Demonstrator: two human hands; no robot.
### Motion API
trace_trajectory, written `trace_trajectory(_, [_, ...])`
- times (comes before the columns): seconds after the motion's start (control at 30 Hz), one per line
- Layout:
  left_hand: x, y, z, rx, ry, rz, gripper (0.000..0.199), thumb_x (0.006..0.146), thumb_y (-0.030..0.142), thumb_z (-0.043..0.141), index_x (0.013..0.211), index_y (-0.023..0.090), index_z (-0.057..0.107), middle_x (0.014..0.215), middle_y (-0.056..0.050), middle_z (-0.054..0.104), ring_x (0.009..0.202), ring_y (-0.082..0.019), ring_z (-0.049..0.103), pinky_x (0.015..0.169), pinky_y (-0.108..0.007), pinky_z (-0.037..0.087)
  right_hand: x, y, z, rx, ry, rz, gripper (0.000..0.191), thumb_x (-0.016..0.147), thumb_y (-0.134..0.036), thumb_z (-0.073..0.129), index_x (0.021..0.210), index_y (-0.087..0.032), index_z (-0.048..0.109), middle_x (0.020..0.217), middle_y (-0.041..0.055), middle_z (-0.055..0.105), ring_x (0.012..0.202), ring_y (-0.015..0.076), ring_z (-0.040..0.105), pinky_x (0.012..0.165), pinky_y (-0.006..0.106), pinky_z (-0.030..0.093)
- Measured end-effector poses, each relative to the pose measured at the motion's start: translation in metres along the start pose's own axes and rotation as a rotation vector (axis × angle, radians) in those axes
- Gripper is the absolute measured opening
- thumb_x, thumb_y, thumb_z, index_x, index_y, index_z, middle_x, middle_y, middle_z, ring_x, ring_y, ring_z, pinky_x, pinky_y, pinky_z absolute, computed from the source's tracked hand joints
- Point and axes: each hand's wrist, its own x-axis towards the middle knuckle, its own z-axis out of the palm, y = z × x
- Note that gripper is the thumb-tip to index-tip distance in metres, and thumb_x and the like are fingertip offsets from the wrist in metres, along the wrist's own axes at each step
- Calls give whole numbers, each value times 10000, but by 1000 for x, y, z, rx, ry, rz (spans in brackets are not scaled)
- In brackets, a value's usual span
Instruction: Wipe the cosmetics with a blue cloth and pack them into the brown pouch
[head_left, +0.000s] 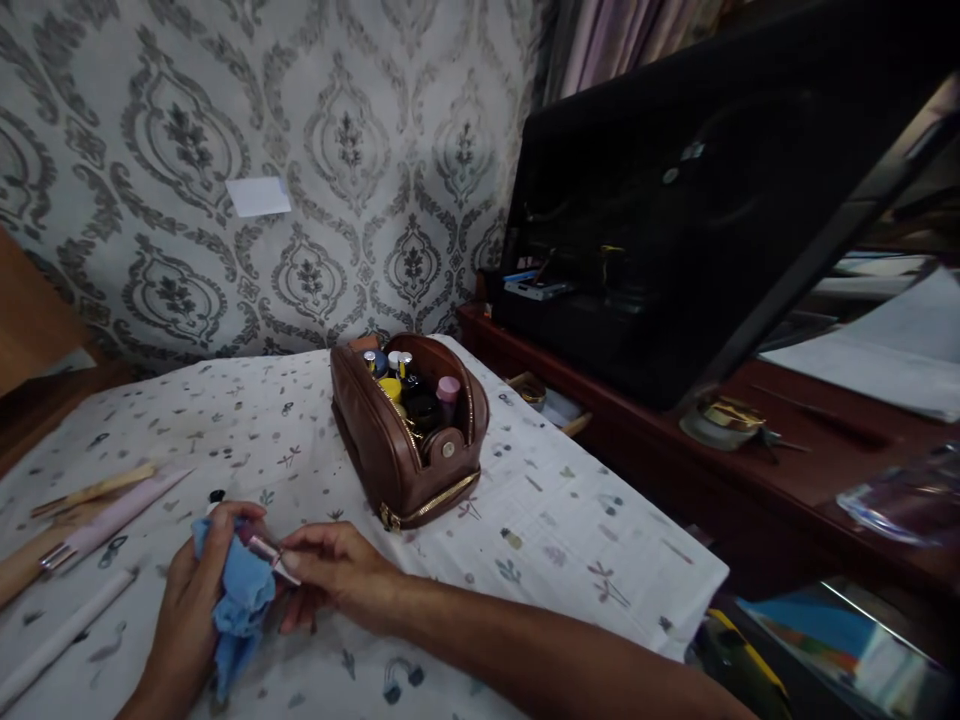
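My left hand (196, 585) is closed around a crumpled light blue cloth (246, 590). Wrapped partly in that cloth is a small cosmetic tube (260, 546), dark pink at one end with a shiny silvery part. Its far end is pinched between the fingers of my right hand (330, 572). Beyond my hands a brown leather makeup bag (375, 440) stands unzipped on the patterned white cloth. Bottles and caps show inside it, among them a yellow cap (390, 389) and a pink cap (448, 388). A small black-capped item (217, 496) shows just behind my left hand.
Left on the cloth-covered table (555, 540) lie a pale pink tube (120, 520), wooden-looking sticks (97, 490) and a white stick (67, 635). To the right, a large black screen (645, 220) stands on a reddish-brown desk (825, 430) with a glass jar (720, 422) and papers (877, 345).
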Motion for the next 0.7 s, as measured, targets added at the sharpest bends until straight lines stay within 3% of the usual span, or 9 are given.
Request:
trace_trajectory(0.17, [1, -1, 1, -1, -89, 104, 547, 774, 736, 573, 961, 225, 637, 764, 17, 639, 638, -160, 587, 558, -233, 490, 3, 6, -4, -39, -10, -13, 767, 579, -758, 760, 1038, -201, 500, 532, -56, 626, 440, 123, 584, 450, 200, 430])
trace_trajectory(0.33, [2, -3, 2, 59, -111, 107, 585, 763, 757, 554, 966, 212, 618, 551, 56, 520, 488, -153, 506, 455, -240, 433, 5, 8, -4, -86, 52, -83, 775, 556, -705, 799, 1053, -201, 482, 625, -75, 606, 456, 110, 587, 448, 209, 451])
trace_trajectory(0.5, [3, -4, 1, 44, -86, 67, 596, 786, 764, 515, 980, 211, 620, 575, 41, 563, 514, -164, 531, 467, -244, 441, -1, -6, 3, -214, 196, -159, 478, 659, -346, 810, 1010, -204, 517, 727, -71, 598, 482, 82, 571, 477, 201, 451])
trace_trajectory(0.6, [3, -4, 0, 61, -44, 105, 596, 797, 754, 515, 973, 202, 654, 693, 8, 632, 612, -172, 577, 546, -249, 475, -6, -16, 8, -274, 281, -246, 343, 727, -337, 755, 970, -198, 557, 636, -76, 572, 507, 91, 569, 520, 205, 459])
trace_trajectory(0.7, [1, -2, 1, 68, -22, 103, 605, 789, 755, 530, 970, 198, 682, 834, -27, 696, 735, -196, 629, 612, -256, 506, -11, -27, 12, -327, 346, -331, 351, 748, -425, 751, 961, -204, 581, 618, -78, 541, 521, 98, 572, 510, 202, 441])
